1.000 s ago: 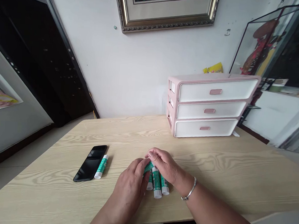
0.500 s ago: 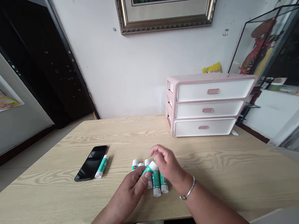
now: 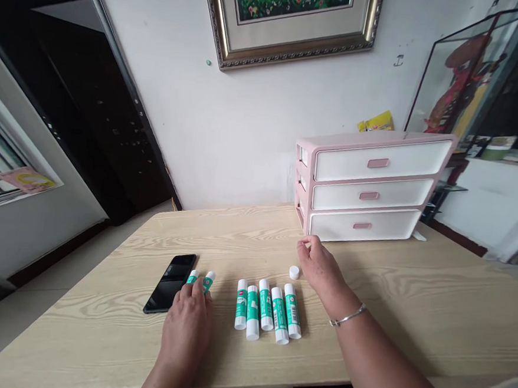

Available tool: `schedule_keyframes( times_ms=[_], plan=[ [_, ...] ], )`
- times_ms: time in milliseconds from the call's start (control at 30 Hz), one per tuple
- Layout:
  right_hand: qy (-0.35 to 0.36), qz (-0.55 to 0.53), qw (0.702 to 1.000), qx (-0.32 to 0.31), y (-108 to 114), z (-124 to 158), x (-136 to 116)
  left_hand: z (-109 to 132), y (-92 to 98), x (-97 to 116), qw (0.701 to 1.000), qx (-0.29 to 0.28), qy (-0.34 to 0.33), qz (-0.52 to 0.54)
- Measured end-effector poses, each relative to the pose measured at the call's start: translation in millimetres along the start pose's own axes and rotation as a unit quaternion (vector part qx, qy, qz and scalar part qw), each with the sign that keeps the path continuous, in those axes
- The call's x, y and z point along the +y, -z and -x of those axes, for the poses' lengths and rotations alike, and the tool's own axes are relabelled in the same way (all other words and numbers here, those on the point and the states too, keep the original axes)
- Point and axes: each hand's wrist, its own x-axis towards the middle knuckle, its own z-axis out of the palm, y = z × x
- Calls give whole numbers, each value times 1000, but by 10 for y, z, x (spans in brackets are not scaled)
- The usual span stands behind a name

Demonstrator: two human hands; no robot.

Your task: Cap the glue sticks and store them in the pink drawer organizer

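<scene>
My left hand [image 3: 187,322] is closed over a green-and-white glue stick [image 3: 209,281], whose upper end shows past the fingers. Another glue stick [image 3: 192,276] lies just left of it, partly covered by the same hand. Over the table's right half, my right hand [image 3: 320,266] has its fingers curled, with nothing visible in them. A small white cap [image 3: 294,272] rests on the tabletop just left of those fingers. Between the hands, several glue sticks lie side by side in an uneven row, among them a middle glue stick [image 3: 253,313] and the rightmost glue stick [image 3: 293,311].
A black phone [image 3: 170,282] lies left of the left hand on the wooden table [image 3: 112,320]. At the back right stands a pink-and-white drawer unit [image 3: 369,196], with a yellow packet [image 3: 376,121] behind its top. A framed picture [image 3: 290,54] hangs on the wall.
My left hand has carried a glue stick left, beside the one near the phone. My right hand has moved away to the right, and a white cap now lies on the table.
</scene>
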Motion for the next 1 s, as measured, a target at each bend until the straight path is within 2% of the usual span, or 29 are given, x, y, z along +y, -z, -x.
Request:
schedule_keyframes(
  times_ms=[167, 400, 733, 900, 1000],
  plan=[
    [11, 69, 997, -40, 67, -36, 80, -49, -46, -44, 998, 1, 10, -64],
    [30, 99, 992, -77, -56, -68, 267, -41, -141, -118, 998, -4, 26, -57],
    [20, 118, 981, -150, -31, -56, 193, -140, -36, -138, 997, -50, 50, -35],
    [31, 117, 977, -174, -37, -38, 190, -157, -59, -199, 997, -44, 49, -29],
    [45, 110, 975, -187, -54, -18, 185, -137, -84, -215, 999, -11, 42, 0]
  ],
)
